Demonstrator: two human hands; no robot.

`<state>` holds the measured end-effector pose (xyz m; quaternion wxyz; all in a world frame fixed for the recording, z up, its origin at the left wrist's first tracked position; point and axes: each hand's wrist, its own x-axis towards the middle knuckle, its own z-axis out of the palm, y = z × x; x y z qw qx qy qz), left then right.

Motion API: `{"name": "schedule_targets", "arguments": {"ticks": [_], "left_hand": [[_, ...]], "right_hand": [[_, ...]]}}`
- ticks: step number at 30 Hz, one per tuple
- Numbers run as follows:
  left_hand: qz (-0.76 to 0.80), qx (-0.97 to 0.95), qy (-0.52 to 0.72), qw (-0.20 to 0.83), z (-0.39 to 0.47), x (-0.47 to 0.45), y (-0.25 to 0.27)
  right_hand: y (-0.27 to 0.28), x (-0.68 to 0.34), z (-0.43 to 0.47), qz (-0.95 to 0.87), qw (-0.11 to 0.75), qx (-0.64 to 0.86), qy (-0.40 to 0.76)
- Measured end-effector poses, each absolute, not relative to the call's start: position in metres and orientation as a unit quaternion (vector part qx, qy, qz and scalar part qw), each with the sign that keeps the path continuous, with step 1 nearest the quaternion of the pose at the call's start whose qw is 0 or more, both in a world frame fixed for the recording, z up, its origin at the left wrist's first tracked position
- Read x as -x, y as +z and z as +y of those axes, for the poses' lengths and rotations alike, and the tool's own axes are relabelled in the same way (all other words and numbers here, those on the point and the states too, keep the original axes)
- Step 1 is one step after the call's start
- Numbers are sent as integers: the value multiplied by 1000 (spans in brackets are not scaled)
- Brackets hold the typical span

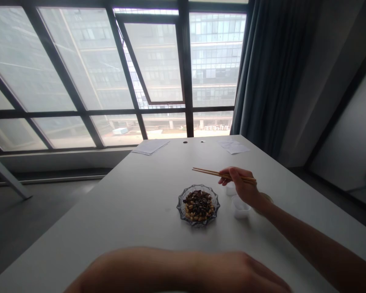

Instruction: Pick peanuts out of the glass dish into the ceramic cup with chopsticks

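My right hand [242,183] is closed around a pair of wooden chopsticks [209,171], raised above the table with the tips pointing left. To the lower left of it stands a scalloped glass bowl [179,203]. Dark seeds, which look like sunflower seeds [199,200], are heaped in it over pale brown peanuts [198,217]. A clear plastic container [240,209] sits below my right hand, and a second small container [231,188] is partly covered by the fingers. My left hand [240,272] lies across the near side, fingers stretched out and partly cut off by the frame, with nothing visible in it.
All of this is on a long white table [134,203]. Paper sheets [151,146] lie at its far left corner and more paper [234,146] at the far right. A round rim [267,198] shows behind my right wrist. Beyond are windows and a dark curtain [262,81].
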<state>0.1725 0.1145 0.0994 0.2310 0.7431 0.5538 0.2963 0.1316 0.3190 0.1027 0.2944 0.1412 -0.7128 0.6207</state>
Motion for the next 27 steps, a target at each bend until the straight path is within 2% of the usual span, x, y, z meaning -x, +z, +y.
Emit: {"name": "schedule_targets", "arguments": {"ticks": [2,4,6,8,11,15,19,27], "left_hand": [[598,-665,415,170,92,-143,87],[658,-472,584,46,68,-102,71],[679,-344,647,-39,50,-58,54],[683,-264,676,-83,41,-23,37],[692,-195,690,-84,42,5,13],[702,-178,689,-27,52,9,-13],[706,-170,687,-6,55,9,-25],[716,-175,676,-5,51,11,-25]], "right_hand": [[106,-144,326,-737,239,-123,621],[111,-151,331,-755,180,-79,625],[115,-154,332,-766,145,-35,625],[119,-152,327,-779,132,-7,613],[123,-149,314,-802,118,4,585],[124,-144,298,-837,59,-15,545],[117,-133,284,-823,12,-54,565],[124,-127,304,-845,87,-38,526]]}}
